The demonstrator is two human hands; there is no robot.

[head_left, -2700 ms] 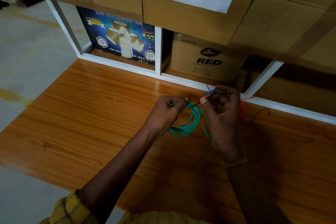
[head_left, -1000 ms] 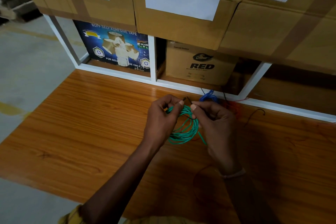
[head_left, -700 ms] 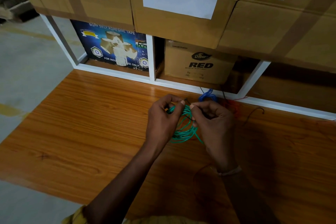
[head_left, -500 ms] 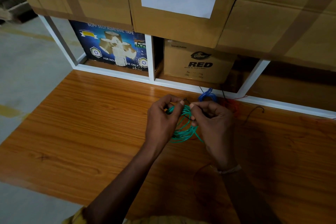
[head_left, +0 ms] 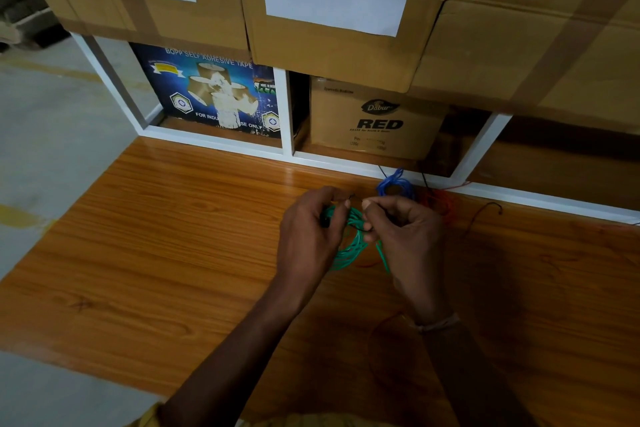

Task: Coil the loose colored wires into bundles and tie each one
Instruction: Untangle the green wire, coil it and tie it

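Green coil (head_left: pixel 349 246): thin green insulated wire, many loose loops, roughly oval. Long axis runs from far-left, between the hands, to near-right. It sits mid-table, held just above or on the table (head_left: pixel 156 253); contact cannot be told. One free end (head_left: pixel 383 258) sticks out of the coil toward the near right, beside the right palm.

Left hand (head_left: pixel 308 236): fingers curled round the coil's left side, thumb and forefinger pinched at its far edge.

Right hand (head_left: pixel 405 236): fingers curled, thumb and forefinger pinching at the coil's far-right edge, tip to tip with the left hand's pinch. A thin dark tie (head_left: pixel 360 228) appears to cross the loops between the two pinches, though it is too fine and dim to be sure. A pale band (head_left: pixel 438 324) circles the wrist.

Blue coil (head_left: pixel 396 185): small, tight round bundle, lying flat at the far edge of the table, just beyond the right hand.

Red wire (head_left: pixel 440 203): loose tangle, right of the blue coil, partly hidden behind the right hand.

Dark wire (head_left: pixel 485 211): single curved strand on the table, right of the red wire.

Shelf frame (head_left: pixel 287 114): white, along the table's far edge; holds a blue tape carton (head_left: pixel 214 90) at left and a brown "RED" carton (head_left: pixel 377 118) at right.
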